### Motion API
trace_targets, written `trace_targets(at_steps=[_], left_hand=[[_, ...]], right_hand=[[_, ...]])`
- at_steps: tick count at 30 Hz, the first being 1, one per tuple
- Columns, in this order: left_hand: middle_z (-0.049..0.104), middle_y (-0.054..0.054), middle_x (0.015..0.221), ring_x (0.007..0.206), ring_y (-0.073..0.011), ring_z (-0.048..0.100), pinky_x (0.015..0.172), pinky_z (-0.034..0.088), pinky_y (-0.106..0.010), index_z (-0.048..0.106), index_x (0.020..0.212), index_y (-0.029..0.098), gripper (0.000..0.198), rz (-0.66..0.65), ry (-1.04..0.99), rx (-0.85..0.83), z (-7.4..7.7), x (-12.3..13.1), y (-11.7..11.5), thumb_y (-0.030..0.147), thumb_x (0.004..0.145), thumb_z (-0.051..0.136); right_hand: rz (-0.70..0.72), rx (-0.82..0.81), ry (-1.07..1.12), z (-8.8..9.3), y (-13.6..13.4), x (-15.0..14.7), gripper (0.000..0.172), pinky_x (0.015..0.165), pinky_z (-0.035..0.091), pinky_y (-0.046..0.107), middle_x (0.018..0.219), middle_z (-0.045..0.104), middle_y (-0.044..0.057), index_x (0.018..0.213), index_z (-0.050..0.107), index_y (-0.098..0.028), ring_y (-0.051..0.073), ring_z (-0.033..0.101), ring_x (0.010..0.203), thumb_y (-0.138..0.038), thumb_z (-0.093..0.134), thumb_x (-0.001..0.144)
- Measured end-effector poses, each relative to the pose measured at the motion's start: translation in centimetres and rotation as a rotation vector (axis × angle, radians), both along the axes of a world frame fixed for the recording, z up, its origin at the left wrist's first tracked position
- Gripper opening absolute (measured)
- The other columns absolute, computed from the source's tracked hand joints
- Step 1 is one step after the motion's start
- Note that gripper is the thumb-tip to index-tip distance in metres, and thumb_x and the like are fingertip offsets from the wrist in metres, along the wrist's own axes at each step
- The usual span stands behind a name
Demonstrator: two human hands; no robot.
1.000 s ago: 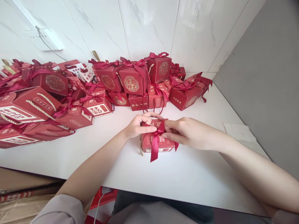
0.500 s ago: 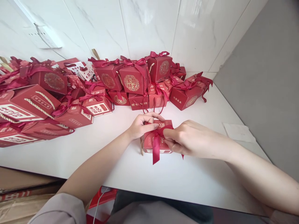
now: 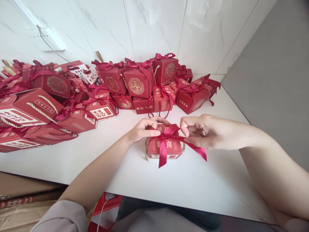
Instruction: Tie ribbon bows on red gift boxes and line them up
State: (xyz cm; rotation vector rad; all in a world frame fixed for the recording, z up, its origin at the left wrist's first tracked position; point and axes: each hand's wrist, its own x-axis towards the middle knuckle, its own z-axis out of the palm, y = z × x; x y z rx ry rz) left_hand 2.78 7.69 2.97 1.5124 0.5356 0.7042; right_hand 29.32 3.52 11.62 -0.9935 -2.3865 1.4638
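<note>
A small red gift box (image 3: 170,148) with gold characters and a rope handle lies on the white table (image 3: 183,183) in front of me. A dark red satin ribbon (image 3: 164,149) is tied on its top, with one tail hanging over the front and another stretching right. My left hand (image 3: 143,129) is closed on the box's left top edge, pinching the ribbon loop there. My right hand (image 3: 200,130) is to the right of the box, its fingers pinched on the ribbon's right strand and pulling it sideways.
Several finished red gift boxes with ribbon bows (image 3: 138,82) are heaped along the tiled wall from far left to centre right. A white sheet of paper (image 3: 238,120) lies at the table's right edge. Brown cardboard (image 3: 21,196) sits below the table's front edge at left.
My right hand has drawn away from the top of the box to the right, pulling the ribbon strand out. The left hand has stayed on the box.
</note>
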Motion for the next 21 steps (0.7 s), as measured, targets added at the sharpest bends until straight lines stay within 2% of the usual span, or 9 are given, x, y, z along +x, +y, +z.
trace_targets(at_steps=[4, 7, 11, 15, 17, 21], left_hand=[[0.062, -0.011, 0.129, 0.112, -0.0287, 0.062, 0.102, 0.044, -0.045, 0.046, 0.054, 0.014, 0.041, -0.004, 0.017, 0.017, 0.0, 0.0, 0.0, 0.034, 0.077, 0.074], [0.063, -0.011, 0.127, 0.112, -0.0279, 0.062, 0.103, 0.043, -0.044, 0.047, 0.054, 0.014, 0.042, 0.004, 0.026, 0.052, -0.1, 0.0, 0.1, 0.036, 0.081, 0.071], [0.068, -0.01, 0.119, 0.106, -0.0245, 0.063, 0.099, 0.045, -0.041, 0.045, 0.052, 0.015, 0.044, 0.106, 0.036, 0.145, -0.5, 0.5, 0.1, 0.033, 0.083, 0.07], [0.069, -0.01, 0.114, 0.101, -0.0229, 0.064, 0.094, 0.047, -0.04, 0.042, 0.052, 0.015, 0.045, 0.185, 0.03, 0.249, -0.6, 0.9, -0.3, 0.032, 0.086, 0.067], [0.068, -0.011, 0.114, 0.104, -0.023, 0.064, 0.096, 0.046, -0.04, 0.041, 0.054, 0.015, 0.044, 0.169, 0.04, 0.292, -0.3, 0.8, -0.4, 0.031, 0.086, 0.067], [0.064, -0.011, 0.12, 0.109, -0.0243, 0.062, 0.097, 0.046, -0.04, 0.04, 0.057, 0.016, 0.043, 0.077, 0.092, 0.338, 0.2, 0.3, -0.3, 0.03, 0.08, 0.074]], right_hand=[[0.078, -0.003, -0.036, 0.3, 0.4, 0.7, 0.014, 0.05, 0.033, 0.021, 0.072, 0.052, -0.005, 0.083, 0.043, -0.023, 0.009, 0.043, 0.056, -0.02, 0.055, 0.089], [0.15, 0.047, -0.11, 0.5, 0.4, 0.8, 0.012, 0.05, 0.032, 0.021, 0.068, 0.052, -0.005, 0.083, 0.045, -0.023, 0.009, 0.042, 0.054, -0.023, 0.053, 0.092], [0.222, 0.108, -0.195, 0.7, -0.4, 0.4, 0.009, 0.048, 0.032, 0.02, 0.066, 0.056, -0.005, 0.086, 0.048, -0.023, 0.009, 0.044, 0.052, -0.019, 0.05, 0.093], [0.289, 0.12, -0.155, 0.7, -1.3, -0.6, 0.008, 0.048, 0.031, 0.02, 0.067, 0.058, -0.005, 0.088, 0.05, -0.023, 0.009, 0.046, 0.051, -0.016, 0.049, 0.092], [0.253, 0.099, -0.129, 0.6, -1.5, -0.9, 0.005, 0.049, 0.033, 0.02, 0.066, 0.058, -0.005, 0.092, 0.051, -0.022, 0.009, 0.046, 0.051, -0.025, 0.051, 0.095], [-0.003, 0.183, -0.129, 0.1, -1.1, -1.3, 0.027, 0.052, 0.035, 0.023, 0.069, 0.062, -0.002, 0.096, 0.056, -0.021, 0.011, 0.048, 0.053, -0.045, 0.047, 0.099]])
